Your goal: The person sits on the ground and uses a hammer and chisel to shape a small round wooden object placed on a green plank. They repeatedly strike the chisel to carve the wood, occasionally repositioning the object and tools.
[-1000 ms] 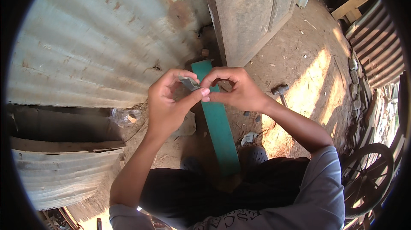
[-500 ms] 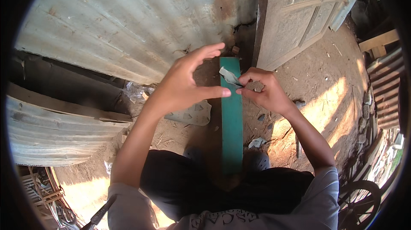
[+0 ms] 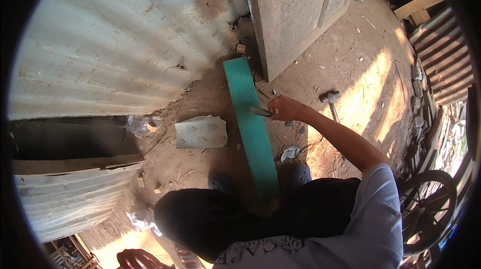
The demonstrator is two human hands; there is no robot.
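Observation:
A long green-painted wooden board stretches away from between my knees, tilted a little to the left at its far end. My right hand is closed, pinching a small folded piece of sandpaper that lies over the board's right edge. At the lower left rim, my left hand shows in shadow, away from the board. Its fingers look loosely stretched, with nothing visible in them, and the picture's edge cuts off the rest. A larger torn sheet of sandpaper, printed side up, lies on the ground left of the board.
A hammer rests on the dirt floor to the right. Corrugated metal sheeting rises at the left, and a wooden panelled door stands beyond the board. A black spoked wheel is at the lower right.
My left hand has dropped from beside the board to the lower left rim. My right hand keeps the sandpaper on the board. The view has shifted, and the board now slants.

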